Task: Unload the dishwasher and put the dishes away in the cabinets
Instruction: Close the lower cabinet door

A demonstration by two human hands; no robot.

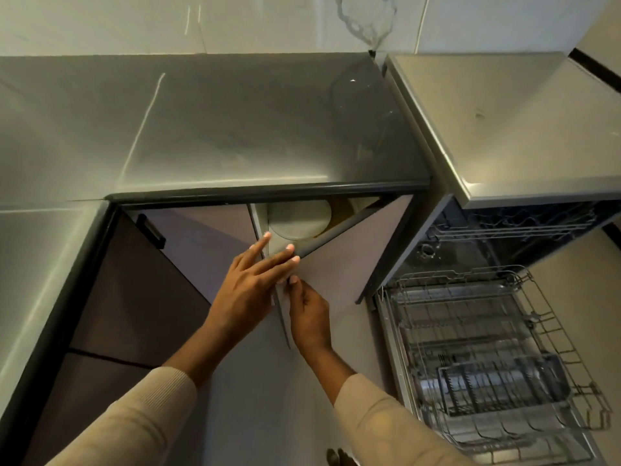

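Glossy grey countertop [235, 129], clear glass vessel [364, 109] near its right edge, pale tiled wall [134, 21] behind.

A single wide-angle view comes from a camera worn on the person's head, looking forward and steeply down. It faces a corner of grey countertop [235, 129] against a pale wall [134, 21], with the cabinet door [353, 264] under the counter's edge at centre. The left hand [248, 284] and right hand [311, 317] reach in from the bottom edge, close to the lens. The open dishwasher [504, 129] and its pulled-out rack [470, 348] sit at the right, their edges skewed by the lens.
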